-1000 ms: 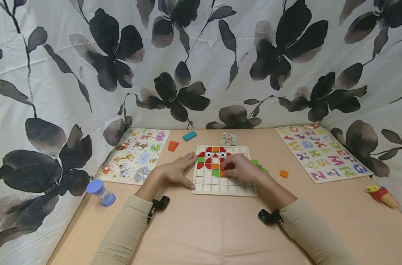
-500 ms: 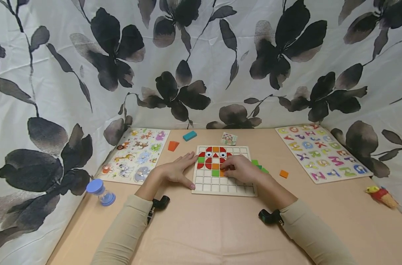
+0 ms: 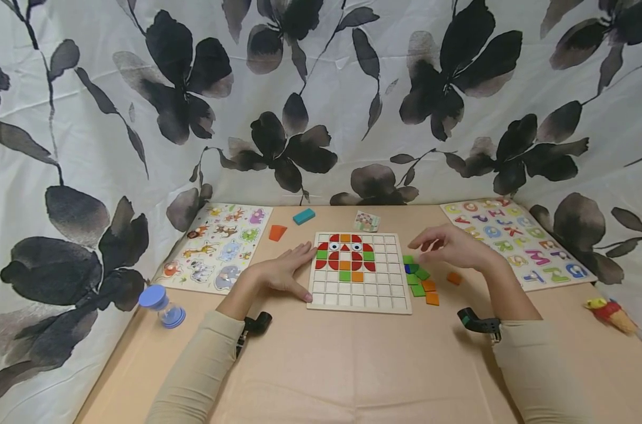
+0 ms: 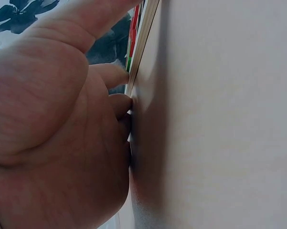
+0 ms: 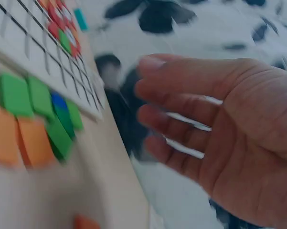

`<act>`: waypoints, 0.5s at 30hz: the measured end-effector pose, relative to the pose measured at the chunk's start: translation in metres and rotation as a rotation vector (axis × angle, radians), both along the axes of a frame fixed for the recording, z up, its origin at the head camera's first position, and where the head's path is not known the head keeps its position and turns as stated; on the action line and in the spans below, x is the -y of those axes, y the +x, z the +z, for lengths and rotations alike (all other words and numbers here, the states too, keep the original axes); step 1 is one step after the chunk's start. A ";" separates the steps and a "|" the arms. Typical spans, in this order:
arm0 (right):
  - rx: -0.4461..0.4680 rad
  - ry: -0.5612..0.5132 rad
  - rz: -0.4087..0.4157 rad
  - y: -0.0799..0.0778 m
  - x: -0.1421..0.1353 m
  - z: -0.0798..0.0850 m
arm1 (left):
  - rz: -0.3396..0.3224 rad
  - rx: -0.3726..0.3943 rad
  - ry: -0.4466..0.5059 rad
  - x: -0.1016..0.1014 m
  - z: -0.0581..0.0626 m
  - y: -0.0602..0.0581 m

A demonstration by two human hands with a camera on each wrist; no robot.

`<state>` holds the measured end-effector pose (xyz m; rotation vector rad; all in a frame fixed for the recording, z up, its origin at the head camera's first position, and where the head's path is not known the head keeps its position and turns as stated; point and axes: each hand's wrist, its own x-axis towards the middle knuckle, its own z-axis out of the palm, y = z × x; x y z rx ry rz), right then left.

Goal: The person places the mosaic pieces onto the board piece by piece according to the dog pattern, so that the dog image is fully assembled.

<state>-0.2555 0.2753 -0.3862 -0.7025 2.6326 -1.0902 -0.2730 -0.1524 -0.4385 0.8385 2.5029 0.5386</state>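
Note:
A white grid board (image 3: pixel 379 288) lies mid-table, with red, orange, green and eye-patterned tiles (image 3: pixel 345 252) set in its upper left squares. My left hand (image 3: pixel 278 272) rests at the board's left edge, fingers spread and thumb near the lower left corner. In the left wrist view, the fingertips (image 4: pixel 119 76) meet the board's side. Above the loose tiles right of the board is my right hand (image 3: pixel 450 246), holding nothing, its fingers loosely bent. Beneath it lie several green tiles (image 3: pixel 418 290), orange tiles (image 3: pixel 432 298) and a blue one (image 5: pixel 58 101).
An animal puzzle board (image 3: pixel 215 247) lies at left, a letter puzzle board (image 3: pixel 516 244) at right. Behind the grid are a small picture card (image 3: pixel 366 221), a blue block (image 3: pixel 303 216) and orange pieces (image 3: pixel 277 232). A sand timer (image 3: pixel 162 307) stands front left; a small colourful toy (image 3: pixel 610 314) lies far right.
My right hand has left the orange tile on the grid and moved right, over the loose tiles, uncovering the board's right side. The left hand stays at the board's edge.

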 end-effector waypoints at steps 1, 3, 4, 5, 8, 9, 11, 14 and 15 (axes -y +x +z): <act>0.030 0.018 -0.013 0.000 -0.009 0.000 | -0.001 -0.001 0.002 0.000 0.000 0.000; 0.077 0.059 -0.025 0.000 -0.024 -0.003 | -0.001 0.000 0.006 0.000 0.000 0.000; 0.087 0.084 -0.018 0.000 -0.032 -0.005 | -0.001 -0.001 0.007 0.000 0.000 0.000; 0.099 0.104 -0.009 0.000 -0.038 -0.007 | 0.000 -0.001 0.008 -0.001 0.000 0.000; 0.149 0.136 0.019 -0.001 -0.054 -0.014 | 0.003 -0.002 0.003 -0.001 -0.001 0.000; 0.178 0.139 0.023 -0.001 -0.059 -0.016 | 0.003 -0.004 -0.001 -0.001 -0.001 0.000; 0.251 0.119 0.031 -0.001 -0.065 -0.020 | 0.007 -0.004 0.001 -0.001 -0.001 0.000; 0.319 0.115 0.017 -0.003 -0.069 -0.024 | 0.008 -0.008 0.003 -0.001 -0.001 0.000; 0.318 0.125 0.017 -0.003 -0.070 -0.025 | 0.007 -0.009 0.003 -0.001 -0.001 0.000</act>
